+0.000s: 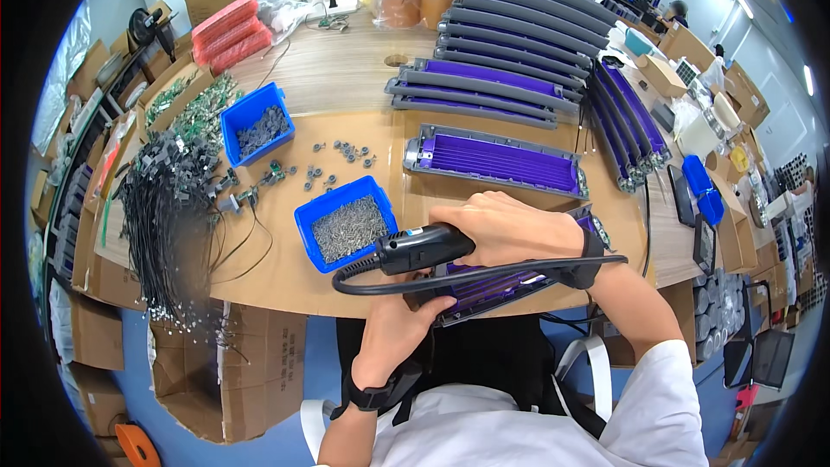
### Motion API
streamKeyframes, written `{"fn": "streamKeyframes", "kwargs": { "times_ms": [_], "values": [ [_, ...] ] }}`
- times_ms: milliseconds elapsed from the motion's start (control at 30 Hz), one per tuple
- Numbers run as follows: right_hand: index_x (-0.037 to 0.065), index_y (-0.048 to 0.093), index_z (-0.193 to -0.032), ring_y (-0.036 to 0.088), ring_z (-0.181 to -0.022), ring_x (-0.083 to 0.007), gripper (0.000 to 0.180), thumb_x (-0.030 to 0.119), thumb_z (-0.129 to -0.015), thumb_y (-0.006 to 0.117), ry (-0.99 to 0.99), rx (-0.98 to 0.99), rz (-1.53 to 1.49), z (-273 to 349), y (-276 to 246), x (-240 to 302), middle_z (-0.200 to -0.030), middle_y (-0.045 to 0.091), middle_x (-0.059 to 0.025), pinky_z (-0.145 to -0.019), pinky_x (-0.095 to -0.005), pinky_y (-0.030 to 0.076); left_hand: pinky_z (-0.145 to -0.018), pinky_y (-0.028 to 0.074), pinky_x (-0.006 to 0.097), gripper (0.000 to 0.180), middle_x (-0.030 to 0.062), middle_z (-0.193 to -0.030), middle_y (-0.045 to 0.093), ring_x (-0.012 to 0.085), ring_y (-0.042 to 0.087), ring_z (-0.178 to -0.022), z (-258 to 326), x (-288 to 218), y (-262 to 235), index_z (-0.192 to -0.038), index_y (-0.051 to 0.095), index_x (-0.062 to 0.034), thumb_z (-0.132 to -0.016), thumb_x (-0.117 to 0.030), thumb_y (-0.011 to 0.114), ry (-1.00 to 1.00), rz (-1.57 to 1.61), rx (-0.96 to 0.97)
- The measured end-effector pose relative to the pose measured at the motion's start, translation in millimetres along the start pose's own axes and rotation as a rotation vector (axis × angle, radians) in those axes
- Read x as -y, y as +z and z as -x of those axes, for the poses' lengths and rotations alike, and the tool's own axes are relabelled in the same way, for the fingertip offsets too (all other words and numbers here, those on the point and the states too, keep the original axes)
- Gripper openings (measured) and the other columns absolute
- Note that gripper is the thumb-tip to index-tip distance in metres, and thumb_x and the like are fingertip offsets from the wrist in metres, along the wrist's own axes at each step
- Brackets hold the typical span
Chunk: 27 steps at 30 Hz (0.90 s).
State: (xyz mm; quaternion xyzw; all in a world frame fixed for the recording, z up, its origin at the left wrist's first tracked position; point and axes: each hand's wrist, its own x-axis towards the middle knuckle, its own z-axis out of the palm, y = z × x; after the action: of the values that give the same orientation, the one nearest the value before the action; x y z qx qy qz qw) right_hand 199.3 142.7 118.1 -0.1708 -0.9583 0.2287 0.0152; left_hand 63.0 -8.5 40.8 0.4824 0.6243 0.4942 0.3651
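My right hand is closed around a black electric screwdriver, whose thick coiled cable loops across my wrist. Beneath it, at the table's near edge, lies a long grey housing with a purple inside. My left hand grips the left end of this housing, thumb on top; its other fingers are partly hidden. The screwdriver's tip cannot be made out. Just left of the tool is a blue bin full of small metal screws. A second purple-lined housing lies beyond my right hand.
Stacked grey-purple housings fill the back right, with several more standing at the right. Another blue bin holds dark small parts. Bundled black cables, loose round pieces and red-wrapped packs are on the left.
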Motion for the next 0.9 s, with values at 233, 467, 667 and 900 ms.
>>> {"fn": "streamKeyframes", "kwargs": {
  "times_ms": [233,467,667,900],
  "values": [
    [-0.002,0.054,-0.097,0.062,-0.078,-0.0445,0.042,0.018,-0.071,0.080,0.076,0.000,0.013,3,2,-7,-0.074,0.063,-0.0235,-0.065,-0.0457,0.049,-0.076,0.052,0.032,0.025,0.0132,-0.101,0.066,0.0239,0.066,-0.088,-5,7,4,-0.102,0.067,0.0035,-0.078,0.004,0.072,0.159,0.010,-0.022],
    [-0.003,0.054,-0.099,0.062,-0.077,-0.0440,0.043,0.018,-0.071,0.079,0.075,-0.021,-0.030,9,-2,-6,-0.074,0.064,-0.0234,-0.064,-0.0452,0.048,-0.074,0.052,0.037,0.023,0.0157,-0.101,0.066,0.0323,0.065,-0.087,-4,12,6,-0.098,0.067,0.0038,-0.076,0.002,0.073,0.201,-0.100,-0.048],
    [-0.003,0.054,-0.102,0.060,-0.075,-0.0433,0.042,0.021,-0.076,0.076,0.130,-0.072,-0.047,12,4,-5,-0.075,0.063,-0.0233,-0.065,-0.0462,0.047,-0.078,0.054,0.034,0.036,0.0162,-0.100,0.067,0.0291,0.068,-0.090,-16,18,-1,-0.108,0.063,0.0025,-0.074,0.008,0.071,0.365,-0.266,-0.090],
    [-0.002,0.053,-0.104,0.061,-0.075,-0.0411,0.042,0.021,-0.077,0.075,0.087,-0.141,0.006,4,13,0,-0.076,0.063,-0.0227,-0.067,-0.0472,0.046,-0.081,0.049,0.043,0.036,0.0168,-0.102,0.064,0.0379,0.059,-0.099,-22,24,-14,-0.106,0.062,0.0014,-0.072,0.010,0.069,0.372,-0.206,-0.082]
  ]
}}
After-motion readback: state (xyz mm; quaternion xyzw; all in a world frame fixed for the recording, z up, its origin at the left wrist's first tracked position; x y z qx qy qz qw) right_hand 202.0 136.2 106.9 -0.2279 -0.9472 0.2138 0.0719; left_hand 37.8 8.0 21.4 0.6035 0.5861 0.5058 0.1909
